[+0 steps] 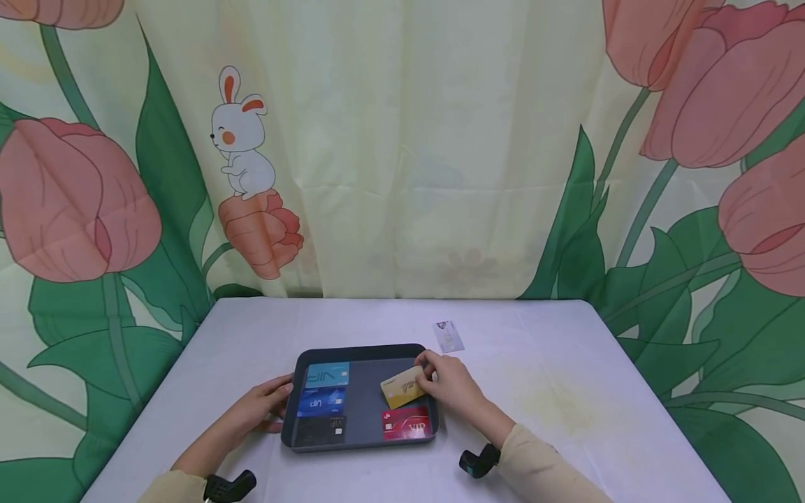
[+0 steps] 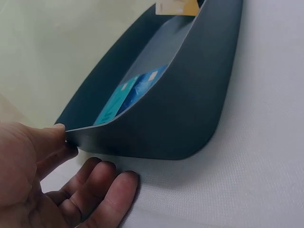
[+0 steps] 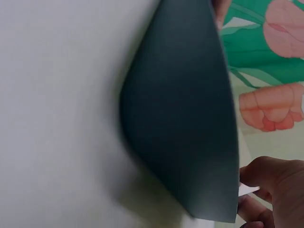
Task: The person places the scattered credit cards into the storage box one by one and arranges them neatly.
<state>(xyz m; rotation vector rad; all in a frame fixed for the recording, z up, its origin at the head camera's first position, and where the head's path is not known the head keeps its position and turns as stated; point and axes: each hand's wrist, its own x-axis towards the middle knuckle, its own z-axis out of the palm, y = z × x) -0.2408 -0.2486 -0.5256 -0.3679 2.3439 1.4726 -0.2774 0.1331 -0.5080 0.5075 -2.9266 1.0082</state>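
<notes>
Gold card [image 1: 402, 387] in right hand [image 1: 454, 388], above tray's [image 1: 365, 447] bare middle.

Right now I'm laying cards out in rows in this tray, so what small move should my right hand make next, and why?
Probably lower the gold card flat into the tray above the red VIP card. The right hand holds it tilted over that bare spot, while the left column already has three cards.
</notes>
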